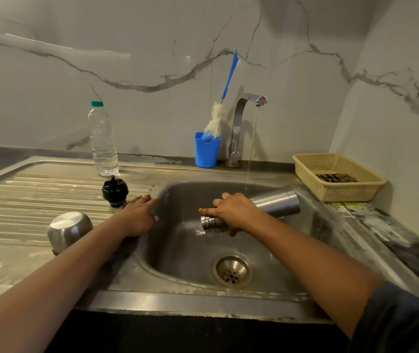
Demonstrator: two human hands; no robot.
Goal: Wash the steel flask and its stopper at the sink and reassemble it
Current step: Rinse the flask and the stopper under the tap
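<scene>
**Flask [277, 203] tipped over the sink [178, 250]**

The right hand [231, 212] curls its fingers [209, 211] round the flask, held sideways above the sink. The left hand [137, 215] rests flat on the rim, fingers straight, just beside the black stopper [115, 191].

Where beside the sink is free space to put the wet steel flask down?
The ridged steel drainboard is bare left of the black round stopper and behind the upturned steel cup; so is the flat part in front of that cup. Crowded: the right rim, filled by the beige plastic basket.
</scene>
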